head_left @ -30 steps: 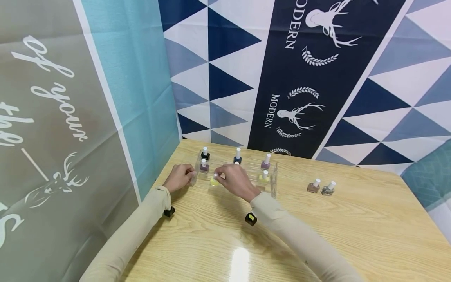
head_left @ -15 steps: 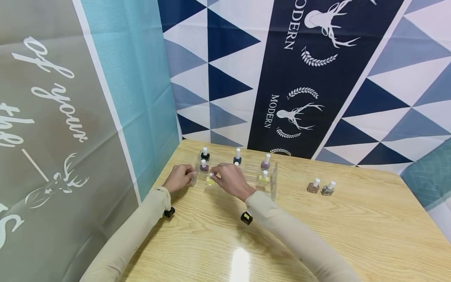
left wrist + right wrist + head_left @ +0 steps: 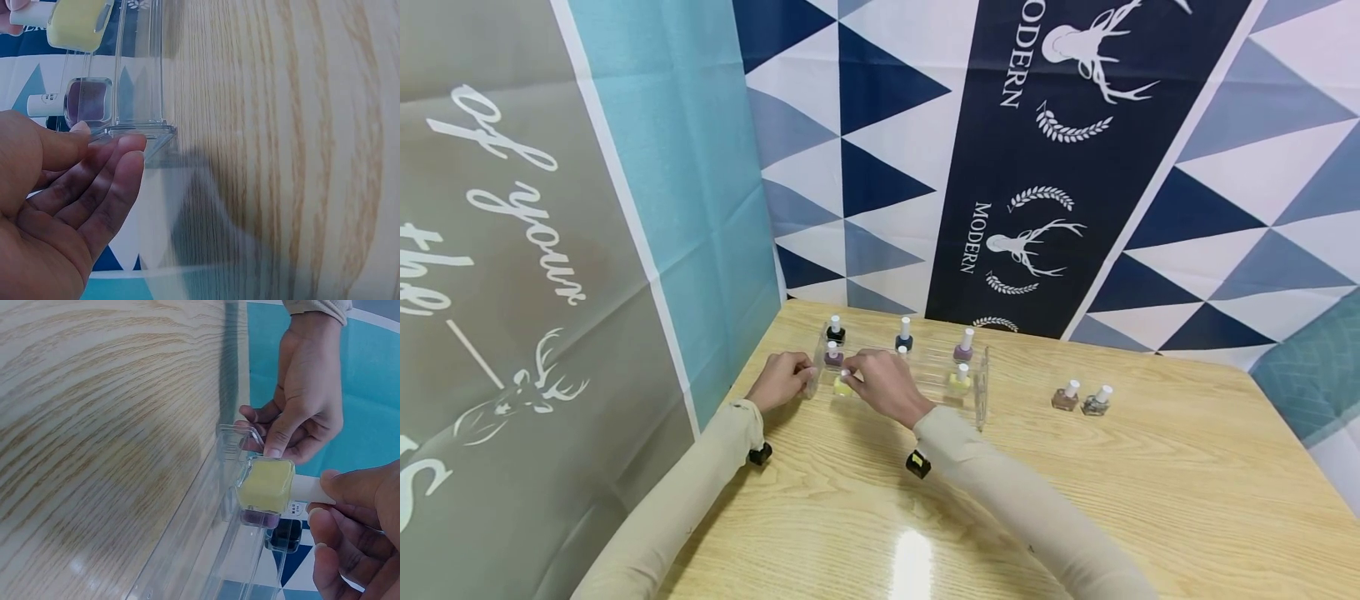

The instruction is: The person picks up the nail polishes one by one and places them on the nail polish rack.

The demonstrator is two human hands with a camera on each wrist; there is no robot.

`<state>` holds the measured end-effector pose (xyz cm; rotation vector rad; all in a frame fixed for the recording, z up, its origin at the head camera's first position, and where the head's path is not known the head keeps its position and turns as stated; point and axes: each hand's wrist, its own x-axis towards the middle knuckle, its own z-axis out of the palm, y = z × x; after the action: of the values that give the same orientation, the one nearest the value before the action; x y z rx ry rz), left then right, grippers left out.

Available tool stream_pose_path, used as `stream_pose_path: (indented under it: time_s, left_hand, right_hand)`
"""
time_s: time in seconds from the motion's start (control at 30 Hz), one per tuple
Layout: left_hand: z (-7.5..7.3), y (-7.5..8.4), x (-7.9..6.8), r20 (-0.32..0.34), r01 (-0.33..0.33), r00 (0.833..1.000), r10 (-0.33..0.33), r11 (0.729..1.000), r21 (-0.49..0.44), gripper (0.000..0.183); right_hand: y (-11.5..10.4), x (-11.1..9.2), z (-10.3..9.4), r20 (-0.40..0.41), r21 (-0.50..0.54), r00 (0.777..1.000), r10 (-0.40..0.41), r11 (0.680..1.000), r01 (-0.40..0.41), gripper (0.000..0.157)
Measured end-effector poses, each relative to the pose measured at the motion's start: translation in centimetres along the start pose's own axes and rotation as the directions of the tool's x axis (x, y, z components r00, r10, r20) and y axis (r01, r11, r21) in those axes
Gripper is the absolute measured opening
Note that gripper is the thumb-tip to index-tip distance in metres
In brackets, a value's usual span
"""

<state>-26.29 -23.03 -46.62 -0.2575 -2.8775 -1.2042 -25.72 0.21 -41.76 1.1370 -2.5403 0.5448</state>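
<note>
My right hand (image 3: 886,385) pinches the white cap of a yellow nail polish bottle (image 3: 267,485) between thumb and fingers. The bottle is at the front tier of a clear stepped display rack (image 3: 983,392), near its left end; whether it touches the tier is hard to tell. My left hand (image 3: 780,380) holds the rack's left end panel, with the thumb at its edge and the fingers against its outer side. Behind the yellow bottle stands a purple nail polish bottle (image 3: 87,100), and a black one (image 3: 836,334) sits higher up. My right hand partly hides the rack's middle.
A blue bottle (image 3: 904,341), a mauve bottle (image 3: 963,352) and a second yellow bottle (image 3: 959,382) stand on the rack. To its right, a brown bottle (image 3: 1064,397) and a greyish bottle (image 3: 1096,405) stand on the wooden table (image 3: 1180,483). Patterned cloth (image 3: 887,150) hangs behind.
My right hand has shifted left along the rack's front, carrying the yellow nail polish bottle towards the left end. The left hand has stayed on the end panel.
</note>
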Motion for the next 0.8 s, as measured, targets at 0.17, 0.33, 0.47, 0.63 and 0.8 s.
stream_pose_path:
  time_s: [0.17,0.33,0.47,0.63,0.8]
  left_hand:
    - [0.1,-0.1,0.0,-0.003,0.002,1.000,-0.002,1.000,-0.003,0.019]
    - [0.1,-0.1,0.0,-0.004,-0.007,1.000,0.007,1.000,-0.008,0.020]
    - [0.1,-0.2,0.0,-0.007,-0.007,1.000,0.007,1.000,-0.018,0.020]
    - [0.2,-0.3,0.0,-0.006,-0.021,1.000,0.021,1.000,-0.020,0.021]
    - [0.1,-0.2,0.0,-0.003,-0.028,1.000,0.028,1.000,-0.013,0.020]
  right_hand:
    - [0.1,0.2,0.3,0.010,-0.026,1.000,-0.008,1.000,0.008,0.008]
    - [0.2,0.5,0.7,0.020,-0.018,1.000,0.001,1.000,-0.001,0.008]
    - [0.0,0.8,0.8,0.035,-0.008,0.999,0.018,1.000,-0.018,0.011]
    - [-0.2,1.1,1.1,0.051,0.010,0.998,0.040,0.999,-0.041,0.014]
    - [-0.1,1.2,1.6,0.043,0.017,0.998,0.041,0.999,-0.042,0.013]
